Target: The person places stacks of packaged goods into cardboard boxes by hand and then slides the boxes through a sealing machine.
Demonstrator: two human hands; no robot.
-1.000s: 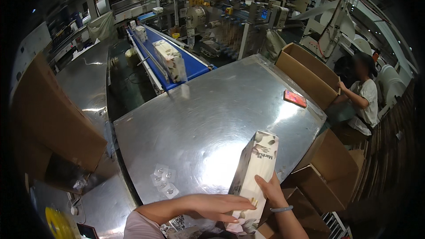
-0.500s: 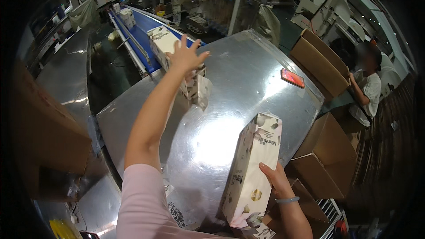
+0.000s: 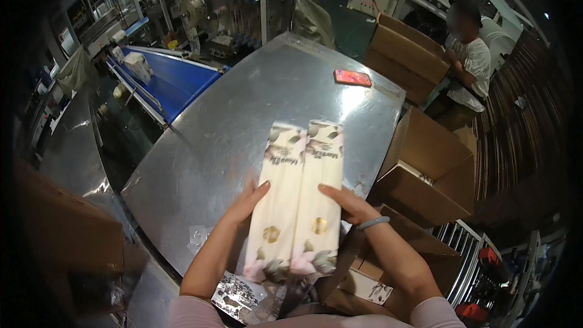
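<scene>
Two long cream packages with flower print and gold round marks are pressed nearly side by side in front of me. My left hand (image 3: 247,202) grips the outer side of the left package (image 3: 277,199), its thumb lying along the top edge. On the outer side of the right package (image 3: 320,197), my right hand (image 3: 347,202) closes with its thumb on top; that wrist wears a pale bangle. Both packages are over the near part of the shiny metal table (image 3: 200,121). The fingers under and behind the packages are hidden.
A blue conveyor belt (image 3: 179,85) with white packs (image 3: 137,64) runs at the far left. A red-screened phone (image 3: 352,78) lies on the table. Open cardboard boxes (image 3: 446,176) stand at the right, near a roller track (image 3: 464,249). A co-worker (image 3: 470,54) handles a carton (image 3: 404,54).
My left hand has come back from the belt's end with a second package and set it against the one in my right hand. The view has swung right.
</scene>
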